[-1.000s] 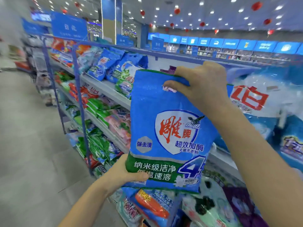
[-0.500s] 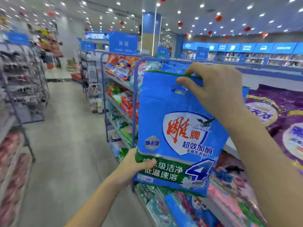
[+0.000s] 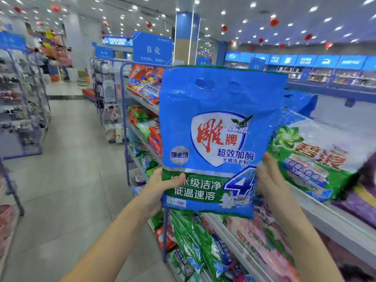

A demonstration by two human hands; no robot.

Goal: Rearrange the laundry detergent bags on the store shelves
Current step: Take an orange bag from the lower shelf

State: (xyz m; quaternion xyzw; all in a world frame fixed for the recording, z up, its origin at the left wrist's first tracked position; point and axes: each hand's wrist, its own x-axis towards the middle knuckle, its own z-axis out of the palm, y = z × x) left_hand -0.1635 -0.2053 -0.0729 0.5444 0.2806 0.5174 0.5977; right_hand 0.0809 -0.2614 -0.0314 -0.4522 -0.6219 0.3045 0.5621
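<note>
I hold a blue laundry detergent bag (image 3: 215,129) with a green bottom band upright in front of me, above the aisle-side edge of the shelves. My left hand (image 3: 160,188) grips its lower left corner, thumb across the front. My right hand (image 3: 270,180) presses flat against its lower right edge, fingers spread along the side. Behind the bag, on the top shelf (image 3: 317,212), lie a green-and-white detergent bag (image 3: 313,151) and a second blue bag (image 3: 301,102).
Lower shelves hold green bags (image 3: 195,245), pink bags (image 3: 262,241) and orange bags (image 3: 146,84). Purple bags (image 3: 364,200) lie at the far right. A blue shelf post (image 3: 165,237) stands below the held bag. The tiled aisle (image 3: 67,180) runs left, with another rack (image 3: 22,102).
My right hand has left the bag's top edge and come down to its lower right side. The view has swung along the shelves and the bag now stands higher and closer.
</note>
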